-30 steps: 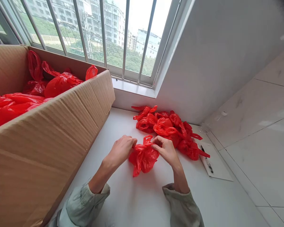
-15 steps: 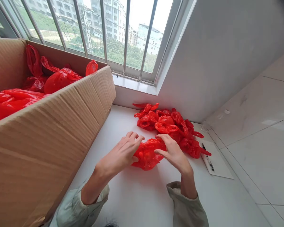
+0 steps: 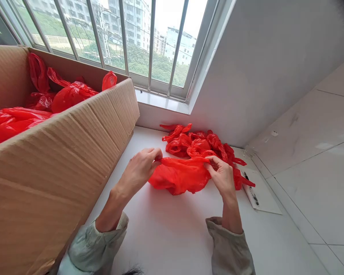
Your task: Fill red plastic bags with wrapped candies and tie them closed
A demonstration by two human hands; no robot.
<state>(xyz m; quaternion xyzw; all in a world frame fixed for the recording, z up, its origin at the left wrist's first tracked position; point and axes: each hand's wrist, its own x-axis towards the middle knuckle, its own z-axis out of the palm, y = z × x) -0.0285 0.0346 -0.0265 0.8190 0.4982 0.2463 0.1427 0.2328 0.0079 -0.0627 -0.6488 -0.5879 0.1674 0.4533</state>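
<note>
No readable text or labels.

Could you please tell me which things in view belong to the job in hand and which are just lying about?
Seemingly part of the job:
red bag, held by left hand and right hand
pile of red bags behind it
cardboard box holding red bundles

Seemingly just lying about:
white sheet
pen on it

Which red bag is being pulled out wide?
The red bag held at its edge between the left hand and right hand. No hand holds the piled bags by the wall or the bags in the cardboard box.
</note>
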